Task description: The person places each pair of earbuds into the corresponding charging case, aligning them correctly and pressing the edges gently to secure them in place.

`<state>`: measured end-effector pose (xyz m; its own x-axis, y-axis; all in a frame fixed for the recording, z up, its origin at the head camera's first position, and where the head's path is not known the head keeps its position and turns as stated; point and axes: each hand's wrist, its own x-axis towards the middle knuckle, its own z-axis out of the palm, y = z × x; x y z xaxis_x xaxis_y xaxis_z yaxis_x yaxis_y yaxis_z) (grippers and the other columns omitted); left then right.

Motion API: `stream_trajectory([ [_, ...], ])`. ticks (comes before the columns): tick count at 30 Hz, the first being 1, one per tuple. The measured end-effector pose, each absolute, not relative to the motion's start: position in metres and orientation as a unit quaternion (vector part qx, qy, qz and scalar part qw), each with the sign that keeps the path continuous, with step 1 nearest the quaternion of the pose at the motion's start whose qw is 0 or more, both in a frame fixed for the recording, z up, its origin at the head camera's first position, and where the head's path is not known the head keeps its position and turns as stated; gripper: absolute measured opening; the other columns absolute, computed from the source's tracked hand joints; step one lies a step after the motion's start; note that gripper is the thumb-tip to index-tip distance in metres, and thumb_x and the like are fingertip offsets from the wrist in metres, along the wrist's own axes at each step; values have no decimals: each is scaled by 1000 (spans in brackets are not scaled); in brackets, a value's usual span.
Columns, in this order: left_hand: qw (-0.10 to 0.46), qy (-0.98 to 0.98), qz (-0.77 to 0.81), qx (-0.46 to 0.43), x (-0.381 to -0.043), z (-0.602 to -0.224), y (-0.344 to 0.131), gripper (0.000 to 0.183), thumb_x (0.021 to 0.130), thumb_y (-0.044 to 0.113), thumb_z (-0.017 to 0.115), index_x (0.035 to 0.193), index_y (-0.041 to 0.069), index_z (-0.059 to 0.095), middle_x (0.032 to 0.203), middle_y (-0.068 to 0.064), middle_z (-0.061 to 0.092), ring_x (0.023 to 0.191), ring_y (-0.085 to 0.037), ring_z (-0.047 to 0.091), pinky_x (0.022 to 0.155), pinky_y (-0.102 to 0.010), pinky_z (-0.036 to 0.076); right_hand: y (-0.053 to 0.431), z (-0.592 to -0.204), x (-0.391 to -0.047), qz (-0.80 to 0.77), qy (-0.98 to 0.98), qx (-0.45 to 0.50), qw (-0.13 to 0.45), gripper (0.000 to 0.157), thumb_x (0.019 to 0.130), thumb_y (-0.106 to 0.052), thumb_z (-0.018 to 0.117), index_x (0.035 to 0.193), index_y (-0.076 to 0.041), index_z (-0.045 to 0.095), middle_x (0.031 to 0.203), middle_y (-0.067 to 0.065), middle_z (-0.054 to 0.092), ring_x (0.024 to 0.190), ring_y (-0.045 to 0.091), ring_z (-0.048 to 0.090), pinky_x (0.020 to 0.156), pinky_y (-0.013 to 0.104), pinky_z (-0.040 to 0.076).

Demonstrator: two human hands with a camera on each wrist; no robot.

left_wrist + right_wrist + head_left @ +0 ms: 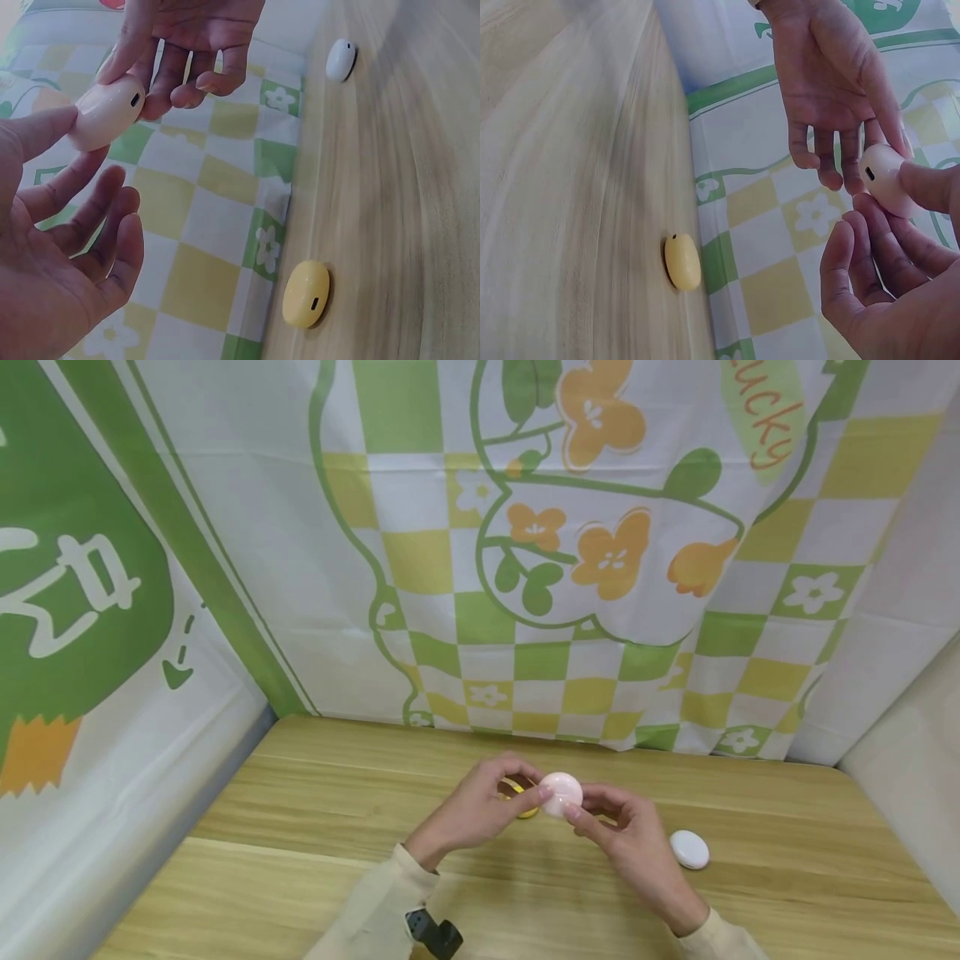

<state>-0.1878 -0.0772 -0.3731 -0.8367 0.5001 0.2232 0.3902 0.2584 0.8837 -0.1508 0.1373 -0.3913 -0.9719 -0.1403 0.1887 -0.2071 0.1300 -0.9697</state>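
Observation:
A small, rounded pink earbud case (562, 782) is held up above the table between both hands. My left hand (480, 803) pinches its left side between thumb and forefinger, the other fingers loosely bent. From the other side, my right hand (637, 842) pinches it with its thumb on the face. The left wrist view shows a dark port slot on the edge of the pink case (109, 112). A yellow case (306, 294) of the same kind lies on the table, partly hidden behind the left hand in the head view. To the right of the right hand lies a white case (689, 849).
The wooden table (337, 785) meets a hanging cloth (420, 560) with green and yellow checks at its far edge. Another printed cloth (82, 568) hangs on the left. A black camera mount (435, 933) sits on the left wrist.

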Motion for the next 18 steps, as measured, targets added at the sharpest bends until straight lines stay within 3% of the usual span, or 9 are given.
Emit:
stream_trajectory([
  [8, 50, 790, 551, 265, -188, -374, -76, 20, 102, 21, 63, 109, 4, 72, 108, -3, 65, 101, -16, 61, 86, -34, 53, 141, -391, -154, 595, -785, 157, 65, 35, 89, -10, 80, 121, 0, 69, 104, 9, 70, 96, 17, 65, 81, 31, 58],
  [13, 63, 784, 563, 254, -188, -376, -75, 23, 103, 22, 63, 107, 2, 72, 106, -6, 67, 96, -16, 62, 82, -30, 54, 144, -393, -158, 518, -810, 225, 161, 57, 76, -9, 91, 127, -7, 66, 105, 1, 69, 97, 18, 64, 76, 33, 58],
  [18, 89, 781, 568, 243, -186, -377, -74, 23, 103, 23, 63, 105, 2, 73, 104, -5, 68, 92, -18, 63, 76, -30, 55, 145, -396, -162, 433, -816, 294, 246, 72, 62, -6, 98, 126, -9, 65, 111, 2, 67, 97, 22, 63, 72, 35, 58],
])
